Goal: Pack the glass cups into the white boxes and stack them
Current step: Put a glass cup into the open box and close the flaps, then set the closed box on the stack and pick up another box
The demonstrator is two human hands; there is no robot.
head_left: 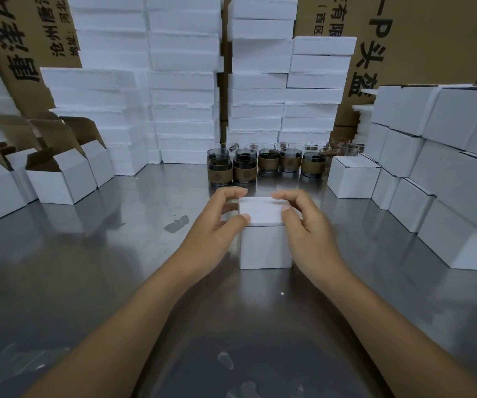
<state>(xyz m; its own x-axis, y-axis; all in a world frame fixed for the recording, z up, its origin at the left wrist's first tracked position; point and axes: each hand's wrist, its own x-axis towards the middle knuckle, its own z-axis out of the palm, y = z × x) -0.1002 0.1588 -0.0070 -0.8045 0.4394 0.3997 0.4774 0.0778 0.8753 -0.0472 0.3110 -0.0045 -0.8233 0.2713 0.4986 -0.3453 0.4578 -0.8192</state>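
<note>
1. Across the shiny steel table (88,268), the surface looks slick; anything pushed off-centre could skate away.
2. At my right, the stepped stack of closed white cardboard boxes (446,173) stands high; a careless placement could topple it.
3. Centred before me sits the small white cardboard box (264,248); my left hand (217,225) and right hand (306,225) each pinch its white lid (260,209) with curled fingers (contents hidden). Uneven pressure may seat it crooked.
4. Just behind, the brown-sleeved glass cups (260,165) could catch my knuckles and tip.

surface: reflective steel table (88,268) | backdrop: printed brown cartons (432,38) | stacked white foam slabs (182,81)
</note>
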